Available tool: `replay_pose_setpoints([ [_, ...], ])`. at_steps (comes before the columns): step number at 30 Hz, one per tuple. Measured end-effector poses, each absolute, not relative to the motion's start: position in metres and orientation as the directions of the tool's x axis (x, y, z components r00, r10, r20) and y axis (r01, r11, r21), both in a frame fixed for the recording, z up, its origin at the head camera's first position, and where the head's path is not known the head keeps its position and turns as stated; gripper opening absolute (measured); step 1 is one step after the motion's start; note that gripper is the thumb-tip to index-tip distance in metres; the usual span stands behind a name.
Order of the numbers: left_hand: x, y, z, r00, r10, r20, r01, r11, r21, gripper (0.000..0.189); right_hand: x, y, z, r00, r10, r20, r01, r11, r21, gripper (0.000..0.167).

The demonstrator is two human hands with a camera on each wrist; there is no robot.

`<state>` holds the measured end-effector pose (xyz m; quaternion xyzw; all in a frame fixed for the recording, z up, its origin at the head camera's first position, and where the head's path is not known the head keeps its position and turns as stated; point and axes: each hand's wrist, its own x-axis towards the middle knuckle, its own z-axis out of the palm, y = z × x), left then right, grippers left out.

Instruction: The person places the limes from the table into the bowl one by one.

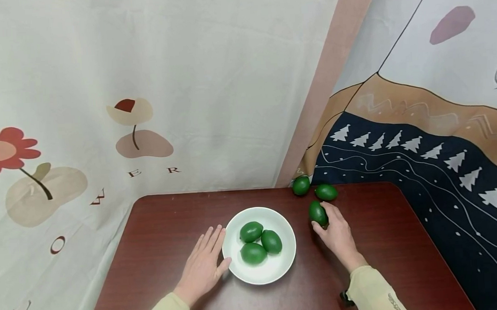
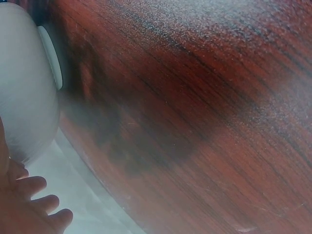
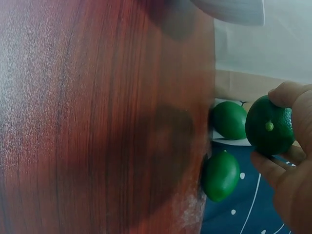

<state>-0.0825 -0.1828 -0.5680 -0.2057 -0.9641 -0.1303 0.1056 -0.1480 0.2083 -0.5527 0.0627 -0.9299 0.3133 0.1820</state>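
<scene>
The right hand (image 1: 339,234) curls its fingers round a glossy, dark green lime (image 1: 317,212) with a small pale stem nub, on the tabletop (image 1: 159,225). Two more limes (image 1: 326,192) lie just beyond its fingertips. The left hand (image 1: 203,265) rests flat, fingers straight, against the white bowl (image 1: 280,270).

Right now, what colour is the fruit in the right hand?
Dark green lime, clearest in the right wrist view.

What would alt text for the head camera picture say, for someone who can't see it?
A person's right hand grips a green lime on a dark wooden table, while the left hand rests flat against a white bowl holding three limes. Two more limes lie at the table's far edge, before patterned cloth hangings.
</scene>
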Motion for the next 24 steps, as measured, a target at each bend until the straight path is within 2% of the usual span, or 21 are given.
replay_pose_setpoints([
  [24, -0.082, -0.184, -0.568, -0.897, 0.368, 0.245, 0.421, 0.881, 0.215, 0.078, -0.135, 0.186, -0.534, -0.914, -0.014, 0.405, -0.271, 0.765, -0.585, 0.063],
])
